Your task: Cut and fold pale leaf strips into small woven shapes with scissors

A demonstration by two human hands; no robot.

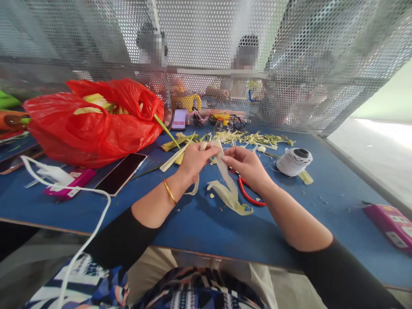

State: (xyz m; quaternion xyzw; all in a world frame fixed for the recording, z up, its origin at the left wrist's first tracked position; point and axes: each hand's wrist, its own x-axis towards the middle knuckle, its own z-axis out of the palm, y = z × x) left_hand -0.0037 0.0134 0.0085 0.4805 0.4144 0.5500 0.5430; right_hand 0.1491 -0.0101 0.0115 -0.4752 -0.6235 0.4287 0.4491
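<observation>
My left hand (pixel 195 161) and my right hand (pixel 246 165) meet above the blue table (pixel 193 223), both pinching pale yellow leaf strips (pixel 227 189). The strips hang from my fingers and curl onto the table below. A gold bangle sits on my left wrist. Red-handled scissors (pixel 249 195) lie under my right wrist, partly hidden. A spool of white thread (pixel 293 161) stands just right of my right hand.
A red plastic bag (pixel 93 120) with leaves lies at the left. A black phone (pixel 120 174), a pink box (pixel 72 182) and a white cable (pixel 80 249) lie near it. Leaf scraps (pixel 244 138) litter the back. Another pink box (pixel 391 223) sits far right. Two people sit behind the perforated screen (pixel 209 38).
</observation>
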